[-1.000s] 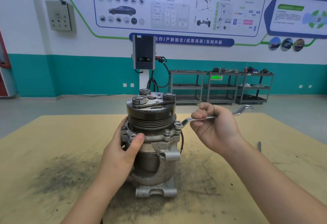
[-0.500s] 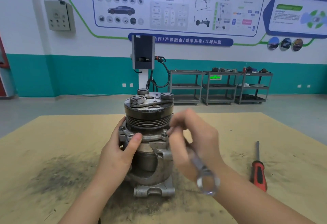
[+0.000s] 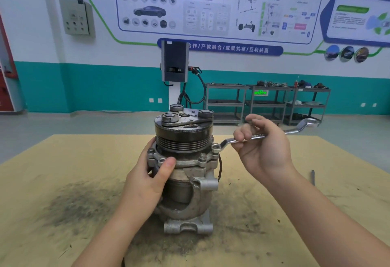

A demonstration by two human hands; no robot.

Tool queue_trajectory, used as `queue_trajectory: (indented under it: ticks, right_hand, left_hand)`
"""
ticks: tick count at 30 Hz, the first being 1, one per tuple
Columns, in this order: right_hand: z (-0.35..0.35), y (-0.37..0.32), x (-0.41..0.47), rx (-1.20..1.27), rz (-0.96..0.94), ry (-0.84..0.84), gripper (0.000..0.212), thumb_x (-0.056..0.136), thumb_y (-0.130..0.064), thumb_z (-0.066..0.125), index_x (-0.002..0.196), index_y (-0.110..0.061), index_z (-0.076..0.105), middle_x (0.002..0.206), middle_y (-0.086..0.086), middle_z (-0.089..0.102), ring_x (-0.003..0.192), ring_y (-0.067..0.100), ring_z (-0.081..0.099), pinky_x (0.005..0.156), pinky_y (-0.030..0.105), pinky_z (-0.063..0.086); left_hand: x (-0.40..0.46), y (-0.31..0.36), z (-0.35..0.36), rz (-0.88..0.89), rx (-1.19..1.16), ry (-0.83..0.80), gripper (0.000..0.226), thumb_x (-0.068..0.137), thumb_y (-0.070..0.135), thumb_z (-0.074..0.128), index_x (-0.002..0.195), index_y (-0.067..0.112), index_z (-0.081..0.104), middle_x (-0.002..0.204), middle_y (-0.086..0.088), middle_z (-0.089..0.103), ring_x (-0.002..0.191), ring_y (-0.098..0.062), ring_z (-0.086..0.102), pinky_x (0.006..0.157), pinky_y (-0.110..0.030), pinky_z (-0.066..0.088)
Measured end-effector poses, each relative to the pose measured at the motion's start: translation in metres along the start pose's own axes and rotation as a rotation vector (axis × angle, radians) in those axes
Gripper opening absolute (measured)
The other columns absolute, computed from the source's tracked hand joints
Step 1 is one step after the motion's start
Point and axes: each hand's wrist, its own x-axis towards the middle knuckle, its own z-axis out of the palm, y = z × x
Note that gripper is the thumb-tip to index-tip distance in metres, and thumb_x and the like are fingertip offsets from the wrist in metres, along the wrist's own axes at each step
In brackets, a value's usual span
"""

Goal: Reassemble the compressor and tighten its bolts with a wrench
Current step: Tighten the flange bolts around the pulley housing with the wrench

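Head view: compressor (image 3: 185, 174) stands upright mid-frame on the counter (image 3: 63, 161). Left hand (image 3: 147, 180) wraps its body to steady it; right hand (image 3: 261, 146) curls round the wrench (image 3: 253, 138), ring seated on a right-side flange bolt (image 3: 215, 147) for turning.

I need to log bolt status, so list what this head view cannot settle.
- Bolt under the wrench ring: covered by the ring, seating unclear.
- Compressor far-side bolts: hidden behind the pulley.
- Left flange: partly covered by the left hand.
- Wrench size marking: under the right hand fingers.
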Motion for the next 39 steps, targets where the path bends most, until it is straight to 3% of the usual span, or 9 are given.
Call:
queue_trajectory:
  ticks: [2,5,11,17,21,23,25,30,39]
  right_hand:
    - [-0.004,0.002,0.004,0.06,0.087,0.035,0.017,0.093,-0.006,0.034,0.084,-0.009,0.048,0.05,0.003,0.038,0.042,0.016,0.045,0.04,0.021,0.037]
    - [-0.008,0.008,0.005,0.113,0.116,0.075,0.017,0.093,-0.003,0.031,0.085,-0.009,0.045,0.05,0.001,0.039,0.041,0.014,0.046,0.038,0.018,0.036]
    - [-0.009,0.013,-0.005,-0.029,-0.278,-0.074,0.035,0.087,0.004,0.026,0.073,-0.009,0.054,0.046,0.005,0.043,0.044,0.019,0.05,0.04,0.02,0.037]
    - [-0.009,0.022,-0.014,-0.098,-0.372,-0.001,0.03,0.086,0.007,0.025,0.073,-0.006,0.05,0.046,0.004,0.045,0.045,0.019,0.053,0.044,0.022,0.041]
    - [-0.008,0.034,-0.032,-0.544,-0.837,-0.264,0.029,0.081,0.001,0.037,0.074,-0.017,0.059,0.062,-0.001,0.059,0.057,0.015,0.056,0.055,0.024,0.044]
    - [-0.005,0.032,-0.037,-0.948,-1.044,-0.456,0.022,0.081,-0.001,0.042,0.077,-0.011,0.062,0.067,0.002,0.058,0.06,0.016,0.054,0.057,0.024,0.041]
    - [-0.002,0.028,-0.039,-1.101,-1.152,-0.529,0.02,0.084,-0.002,0.044,0.083,-0.009,0.063,0.067,0.003,0.059,0.059,0.017,0.055,0.056,0.025,0.043]
    - [0.012,0.012,-0.04,-0.443,-0.723,-0.364,0.025,0.086,0.006,0.036,0.089,-0.014,0.05,0.054,-0.003,0.054,0.048,0.019,0.056,0.049,0.024,0.045]
    - [0.002,0.006,-0.013,-0.093,-0.212,0.044,0.025,0.086,0.007,0.029,0.082,-0.009,0.048,0.048,0.004,0.041,0.043,0.019,0.048,0.04,0.022,0.036]
  left_hand:
    - [0.001,0.0,0.0,-0.001,-0.013,-0.012,0.07,0.076,0.074,0.06,0.136,0.042,0.046,0.118,0.029,0.063,0.107,0.012,0.058,0.083,-0.005,0.043]
    - [0.002,-0.001,-0.001,-0.003,-0.006,-0.019,0.08,0.067,0.078,0.058,0.137,0.045,0.044,0.119,0.031,0.061,0.108,0.017,0.055,0.08,-0.003,0.04]
    - [0.004,-0.006,-0.001,0.034,-0.002,-0.022,0.085,0.064,0.077,0.053,0.139,0.038,0.046,0.116,0.036,0.061,0.107,0.02,0.053,0.078,0.005,0.036]
    - [0.003,-0.006,-0.001,0.037,0.002,-0.023,0.08,0.066,0.075,0.053,0.137,0.041,0.046,0.112,0.041,0.06,0.106,0.021,0.053,0.077,0.005,0.037]
    - [0.005,-0.007,-0.001,0.019,0.007,-0.021,0.084,0.063,0.078,0.052,0.138,0.043,0.044,0.114,0.039,0.061,0.107,0.02,0.053,0.078,0.002,0.039]
    - [0.004,-0.006,-0.001,0.013,0.002,-0.023,0.087,0.061,0.079,0.052,0.14,0.042,0.043,0.119,0.033,0.061,0.11,0.017,0.053,0.08,-0.004,0.04]
    - [0.004,-0.005,0.0,0.01,-0.001,-0.017,0.085,0.061,0.078,0.052,0.138,0.044,0.044,0.118,0.034,0.061,0.11,0.017,0.053,0.078,-0.002,0.041]
    - [0.003,-0.003,-0.001,-0.012,0.009,-0.015,0.06,0.062,0.076,0.052,0.119,0.059,0.043,0.107,0.047,0.057,0.103,0.025,0.051,0.073,0.006,0.037]
    - [0.003,-0.006,-0.002,0.015,0.01,-0.021,0.09,0.061,0.08,0.052,0.142,0.042,0.042,0.124,0.029,0.061,0.114,0.012,0.054,0.082,-0.003,0.039]
